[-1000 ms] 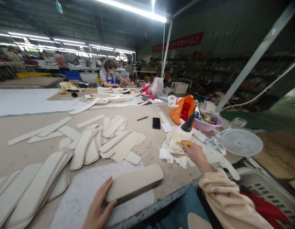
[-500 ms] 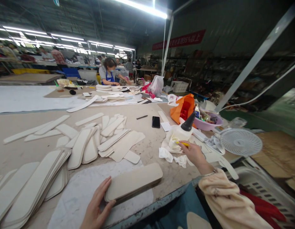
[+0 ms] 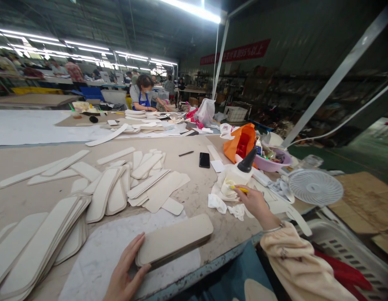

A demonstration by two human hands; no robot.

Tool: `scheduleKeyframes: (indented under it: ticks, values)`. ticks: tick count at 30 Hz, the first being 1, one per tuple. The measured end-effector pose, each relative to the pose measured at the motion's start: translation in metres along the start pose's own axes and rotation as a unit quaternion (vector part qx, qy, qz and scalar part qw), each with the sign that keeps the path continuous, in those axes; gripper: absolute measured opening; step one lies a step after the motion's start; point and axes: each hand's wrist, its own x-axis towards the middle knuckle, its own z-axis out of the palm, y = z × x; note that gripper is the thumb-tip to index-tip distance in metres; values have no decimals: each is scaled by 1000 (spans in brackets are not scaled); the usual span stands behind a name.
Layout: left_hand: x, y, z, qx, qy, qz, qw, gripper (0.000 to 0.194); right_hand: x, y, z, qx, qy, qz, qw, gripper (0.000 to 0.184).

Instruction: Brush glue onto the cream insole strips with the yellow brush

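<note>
My left hand has its thumb and fingers apart around the left end of a neat stack of long, round-cornered off-white boards. Its fingertips touch that end. The stack lies on a white sheet near the table's front edge. My right hand pinches a thin yellow-handled tool. The tool's tip is in a small whitish cup, so its shape is hidden. Just behind the cup lies a white bottle with a black cone nozzle. Crumpled white tissues are beside the cup.
Loose piles of similar boards cover the left of the table. A phone and a dark pen lie mid-table. At right are an orange bag, a purple basin and a fan. A co-worker works across.
The view has shifted very slightly. Both hands keep nearly the same places, the left at the stack's end and the right with the yellow tool at the cup.
</note>
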Motion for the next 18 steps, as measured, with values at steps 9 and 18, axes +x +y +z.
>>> scheduleKeyframes:
  ticks: [9, 18]
  values:
    - [-1, 2, -2, -3, 6, 5, 1000, 61, 22, 7, 3, 3, 22, 39, 999, 42]
    - [1, 5, -2, -7, 9, 4, 1000, 61, 19, 2, -9, -12, 70, 27, 997, 50]
